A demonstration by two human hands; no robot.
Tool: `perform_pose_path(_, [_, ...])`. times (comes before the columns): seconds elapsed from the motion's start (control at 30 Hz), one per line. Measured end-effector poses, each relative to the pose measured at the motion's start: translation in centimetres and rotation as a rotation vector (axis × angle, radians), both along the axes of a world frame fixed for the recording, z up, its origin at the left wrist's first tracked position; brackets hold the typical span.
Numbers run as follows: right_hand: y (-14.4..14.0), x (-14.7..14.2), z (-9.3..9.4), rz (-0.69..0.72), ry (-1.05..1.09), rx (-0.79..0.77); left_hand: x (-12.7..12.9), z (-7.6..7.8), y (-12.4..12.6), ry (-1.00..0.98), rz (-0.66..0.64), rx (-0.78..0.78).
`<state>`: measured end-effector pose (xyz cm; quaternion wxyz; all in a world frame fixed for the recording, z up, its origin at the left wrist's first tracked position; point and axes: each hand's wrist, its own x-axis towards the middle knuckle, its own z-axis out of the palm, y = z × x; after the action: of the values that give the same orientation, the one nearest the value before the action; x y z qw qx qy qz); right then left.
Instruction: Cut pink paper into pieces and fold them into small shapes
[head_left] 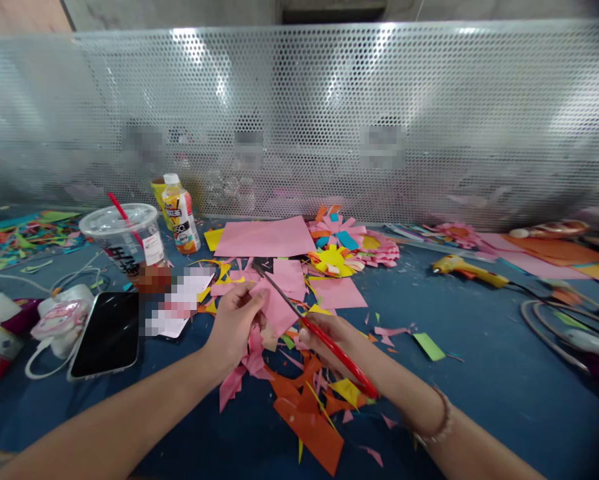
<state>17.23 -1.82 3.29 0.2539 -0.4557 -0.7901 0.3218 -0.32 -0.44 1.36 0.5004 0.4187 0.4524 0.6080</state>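
My left hand [239, 317] pinches a small piece of pink paper [282, 313] between thumb and fingers. In my right hand [329, 337] is a pair of scissors with red handles [344, 360]. Its dark blades reach up and left across the pink piece; I cannot tell whether they are apart. Behind the hands lie more pink sheets [266, 238] and a smaller pink rectangle [338, 292]. Below them are orange paper offcuts [309, 420] and yellow and pink scraps. Paper flowers [335, 260] in pink, yellow and orange stand beyond, to the right.
On the left are a black phone [106, 333], another phone with a lit screen [184, 300], a plastic cup with a red straw [129, 240] and a juice bottle [180, 217]. A yellow glue gun [469, 270] with its cord lies right. A perforated metal panel [299, 120] closes the back.
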Motion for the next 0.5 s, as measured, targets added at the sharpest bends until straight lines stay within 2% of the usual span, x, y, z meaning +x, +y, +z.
perform_pose_path(0.5, [1.3,0.0,-0.3,-0.006,-0.041,-0.062,-0.1,-0.3,0.2,-0.028,-0.004,-0.005])
